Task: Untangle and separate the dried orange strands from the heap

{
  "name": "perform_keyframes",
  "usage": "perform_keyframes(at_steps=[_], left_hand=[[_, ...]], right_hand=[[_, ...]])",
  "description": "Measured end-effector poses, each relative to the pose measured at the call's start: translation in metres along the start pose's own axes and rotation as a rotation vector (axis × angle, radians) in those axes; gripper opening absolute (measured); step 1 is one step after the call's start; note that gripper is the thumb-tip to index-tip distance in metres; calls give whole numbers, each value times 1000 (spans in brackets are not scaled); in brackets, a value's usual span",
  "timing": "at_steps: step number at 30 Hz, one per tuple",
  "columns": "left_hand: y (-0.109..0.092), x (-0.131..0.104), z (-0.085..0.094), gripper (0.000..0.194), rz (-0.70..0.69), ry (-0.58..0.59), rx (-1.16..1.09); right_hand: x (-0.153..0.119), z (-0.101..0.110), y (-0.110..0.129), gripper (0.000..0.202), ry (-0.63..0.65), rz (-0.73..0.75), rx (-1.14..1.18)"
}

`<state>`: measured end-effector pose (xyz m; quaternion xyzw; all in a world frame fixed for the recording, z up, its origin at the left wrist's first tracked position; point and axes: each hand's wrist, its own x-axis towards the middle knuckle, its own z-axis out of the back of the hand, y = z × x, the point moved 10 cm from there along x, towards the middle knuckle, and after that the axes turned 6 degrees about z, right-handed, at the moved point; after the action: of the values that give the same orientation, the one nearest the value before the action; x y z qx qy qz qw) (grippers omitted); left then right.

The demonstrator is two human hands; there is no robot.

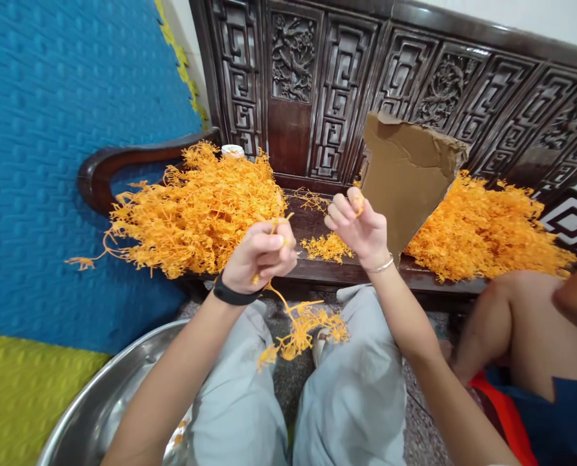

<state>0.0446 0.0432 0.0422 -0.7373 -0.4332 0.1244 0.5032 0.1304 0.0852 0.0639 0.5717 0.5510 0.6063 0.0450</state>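
My left hand (pixel 261 255), with a black band at the wrist, is closed around the stem of an orange plastic-looking sprig (pixel 302 330). The sprig's branching end hangs below that hand, over the gap between my knees. To its right, my right hand (pixel 361 226) is raised with thumb and fingers pinched on a small orange piece (pixel 359 206). A large heap of orange sprigs (pixel 210 210) lies on the dark wooden bench just beyond my left hand. Loose orange bits (pixel 328 247) lie on the seat between and behind my hands.
An upright cardboard sheet (pixel 405 175) divides the bench, with a second orange heap (pixel 482 230) beyond it. A metal basin (pixel 118 382) stands at my left. Another person's bare leg (pixel 492 323) is at the right. A white roll (pixel 232 151) sits behind the left heap.
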Motion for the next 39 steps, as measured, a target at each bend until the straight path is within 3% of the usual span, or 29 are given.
perform_keyframes(at_steps=[4, 7, 11, 18, 21, 25, 28, 31, 34, 36, 39], left_hand=[[-6, 1, 18, 16, -23, -126, 116], [-4, 4, 25, 15, -25, -178, 312], [-4, 5, 32, 16, -57, -277, 584], [2, 9, 38, 21, -9, -336, 773], [-1, 8, 47, 21, -44, -402, 749], [-2, 6, 59, 23, -56, -475, 688], [0, 5, 63, 22, -36, -478, 624], [-3, 5, 62, 19, -67, -466, 579], [-8, 4, 62, 19, -110, -474, 541], [-9, 3, 63, 20, -123, -489, 502], [-8, 3, 65, 21, -116, -497, 468]], right_hand=[[4, 59, -25, 24, -84, -152, -484], [0, 115, -54, 30, -221, -273, -676], [-11, 167, -88, 22, -262, -460, -945], [-32, 210, -121, 6, -225, -595, -1143], [-34, 216, -125, 21, -253, -585, -1183], [-23, 204, -110, 49, -305, -471, -1178], [-9, 179, -91, 45, -300, -385, -1116], [2, 137, -69, 30, -239, -304, -1005], [3, 72, -59, 27, -8, -300, -714], [-4, 29, -55, 37, 198, -337, -687], [-23, -16, -58, 35, 467, -419, -753]])
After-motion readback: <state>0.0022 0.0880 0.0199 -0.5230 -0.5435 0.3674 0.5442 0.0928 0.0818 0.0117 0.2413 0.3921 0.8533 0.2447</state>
